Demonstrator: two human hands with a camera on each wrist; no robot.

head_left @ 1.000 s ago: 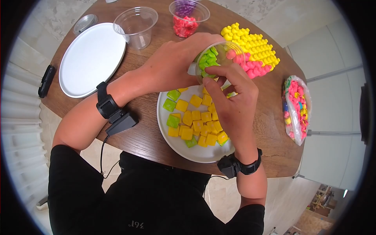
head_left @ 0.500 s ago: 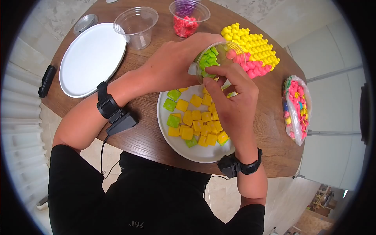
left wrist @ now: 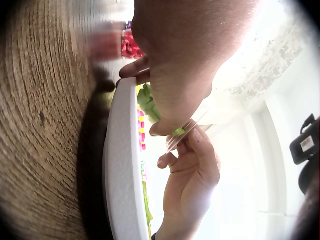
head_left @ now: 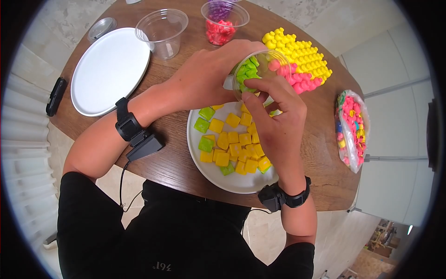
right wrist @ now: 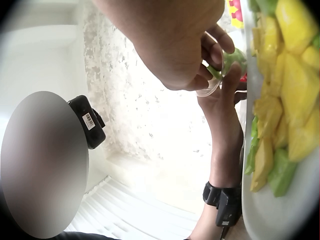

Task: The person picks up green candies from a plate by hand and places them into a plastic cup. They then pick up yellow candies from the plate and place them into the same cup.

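My left hand (head_left: 211, 69) grips a tilted clear plastic cup (head_left: 267, 56) above the near plate. Small green square pieces (head_left: 247, 70), like wrapped sweets, lie along one side inside it. My right hand (head_left: 281, 109) is at the cup's mouth, index finger and thumb bent together at the rim. In the right wrist view a green piece (right wrist: 214, 71) shows between the right hand's fingers, partly hidden by them. Below both hands, the white plate (head_left: 197, 169) carries many yellow square pieces (head_left: 232, 120) and several green ones (head_left: 201, 124). The left fingers are mostly hidden in the head view.
At the left stands an empty white plate (head_left: 109, 69), a clear cup (head_left: 162, 35) and a round lid (head_left: 101, 29) behind it. A cup of red pieces (head_left: 220, 32) stands farther back. Yellow and pink knobbly pieces (head_left: 297, 53) and a bag of coloured pieces (head_left: 352, 125) lie right.
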